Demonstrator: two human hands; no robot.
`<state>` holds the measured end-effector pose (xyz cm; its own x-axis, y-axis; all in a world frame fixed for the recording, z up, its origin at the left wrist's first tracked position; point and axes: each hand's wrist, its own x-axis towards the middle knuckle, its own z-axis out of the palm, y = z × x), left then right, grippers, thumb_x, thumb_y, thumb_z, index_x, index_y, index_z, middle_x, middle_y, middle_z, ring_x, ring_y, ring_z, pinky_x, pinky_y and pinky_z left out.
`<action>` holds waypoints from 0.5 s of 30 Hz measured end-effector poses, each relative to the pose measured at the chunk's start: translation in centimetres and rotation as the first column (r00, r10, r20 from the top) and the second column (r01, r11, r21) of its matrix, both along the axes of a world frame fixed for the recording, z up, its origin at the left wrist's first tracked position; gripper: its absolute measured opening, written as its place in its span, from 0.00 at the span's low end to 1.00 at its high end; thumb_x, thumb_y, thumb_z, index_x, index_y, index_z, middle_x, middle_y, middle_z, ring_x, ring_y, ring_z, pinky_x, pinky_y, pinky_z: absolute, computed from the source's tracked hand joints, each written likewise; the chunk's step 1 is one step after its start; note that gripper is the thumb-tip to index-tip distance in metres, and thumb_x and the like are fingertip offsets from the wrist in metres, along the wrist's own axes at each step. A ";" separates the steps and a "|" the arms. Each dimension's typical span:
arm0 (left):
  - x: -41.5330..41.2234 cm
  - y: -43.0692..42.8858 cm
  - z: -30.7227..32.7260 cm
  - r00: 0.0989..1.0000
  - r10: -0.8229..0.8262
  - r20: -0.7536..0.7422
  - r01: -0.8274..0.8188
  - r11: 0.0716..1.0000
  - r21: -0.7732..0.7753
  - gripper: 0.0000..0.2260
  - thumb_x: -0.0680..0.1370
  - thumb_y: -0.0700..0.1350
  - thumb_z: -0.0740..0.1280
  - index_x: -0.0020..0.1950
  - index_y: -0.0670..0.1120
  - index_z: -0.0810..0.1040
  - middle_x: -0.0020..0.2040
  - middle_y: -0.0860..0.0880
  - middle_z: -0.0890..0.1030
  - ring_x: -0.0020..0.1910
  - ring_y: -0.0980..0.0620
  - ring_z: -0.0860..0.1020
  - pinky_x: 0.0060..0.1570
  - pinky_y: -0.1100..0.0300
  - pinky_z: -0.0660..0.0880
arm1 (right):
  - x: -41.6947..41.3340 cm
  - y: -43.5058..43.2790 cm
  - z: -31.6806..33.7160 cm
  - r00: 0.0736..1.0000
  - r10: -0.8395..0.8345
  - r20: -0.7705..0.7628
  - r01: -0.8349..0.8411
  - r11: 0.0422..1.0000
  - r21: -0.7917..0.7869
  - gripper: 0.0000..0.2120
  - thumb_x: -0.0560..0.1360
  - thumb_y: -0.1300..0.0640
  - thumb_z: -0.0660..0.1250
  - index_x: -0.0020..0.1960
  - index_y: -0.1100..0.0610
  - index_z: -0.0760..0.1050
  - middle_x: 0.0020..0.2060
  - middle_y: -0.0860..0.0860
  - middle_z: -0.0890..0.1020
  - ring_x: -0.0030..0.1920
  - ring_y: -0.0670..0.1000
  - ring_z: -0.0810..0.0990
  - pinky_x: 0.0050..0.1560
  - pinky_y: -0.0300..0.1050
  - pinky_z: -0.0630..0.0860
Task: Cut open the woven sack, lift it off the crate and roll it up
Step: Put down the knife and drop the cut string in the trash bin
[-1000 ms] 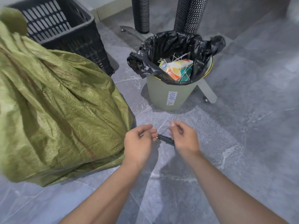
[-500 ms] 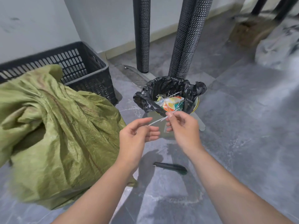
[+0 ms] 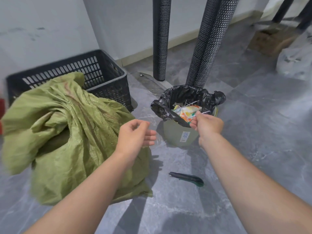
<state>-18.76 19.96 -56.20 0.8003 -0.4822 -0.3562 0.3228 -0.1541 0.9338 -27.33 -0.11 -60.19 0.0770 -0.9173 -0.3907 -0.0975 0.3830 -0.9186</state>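
Head view, looking down at a grey stone floor (image 3: 253,149). The green woven sack (image 3: 67,132) lies in a crumpled, loosely folded heap on the floor at the left, its upper edge resting against the front of a black slatted crate (image 3: 104,73) that stands by the wall; whether anything lies beneath the sack cannot be told. The left hand (image 3: 135,135) hangs above the sack's right edge, fingers loosely curled and holding nothing. The right hand (image 3: 206,126) is raised over the rim of a waste bin (image 3: 179,134) lined with a black bag (image 3: 185,95), thumb and fingers pinching a thin white strand (image 3: 206,112) above the coloured litter inside. A dark utility knife (image 3: 185,178) lies flat on the floor between the two forearms, near the bin and apart from both hands. Two perforated black posts (image 3: 161,39) rise behind the bin.
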 end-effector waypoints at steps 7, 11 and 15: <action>1.4 0.7 0.7 1.000 0.003 0.012 -0.003 1.000 0.004 0.08 0.83 0.38 0.64 0.57 0.35 0.80 0.42 0.38 0.86 0.38 0.46 0.85 0.42 0.53 0.86 | 1.0 0.8 -0.6 0.999 -0.007 0.033 0.005 0.999 0.049 0.06 0.80 0.61 0.71 0.46 0.64 0.82 0.34 0.54 0.84 0.31 0.48 0.83 0.34 0.37 0.82; 1.5 0.5 0.9 1.000 -0.007 0.014 0.006 1.000 0.010 0.08 0.82 0.38 0.63 0.55 0.36 0.80 0.41 0.39 0.86 0.37 0.46 0.86 0.38 0.56 0.85 | 1.5 0.9 -0.4 0.993 0.040 0.115 -0.045 0.998 0.046 0.16 0.81 0.65 0.67 0.68 0.65 0.75 0.39 0.54 0.85 0.38 0.50 0.86 0.43 0.40 0.83; 1.7 0.7 1.4 1.000 -0.013 0.022 0.012 1.000 0.026 0.08 0.82 0.38 0.64 0.55 0.37 0.80 0.42 0.39 0.86 0.37 0.46 0.86 0.37 0.55 0.85 | 2.2 2.2 -0.1 0.990 0.118 0.082 -0.114 0.992 -0.050 0.21 0.81 0.61 0.69 0.73 0.62 0.73 0.45 0.56 0.86 0.35 0.47 0.85 0.38 0.36 0.82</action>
<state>-17.10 20.70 -54.76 0.8022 -0.4833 -0.3505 0.2995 -0.1821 0.9366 -25.12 2.11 -60.34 0.2149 -0.9167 -0.3369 -0.0605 0.3318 -0.9414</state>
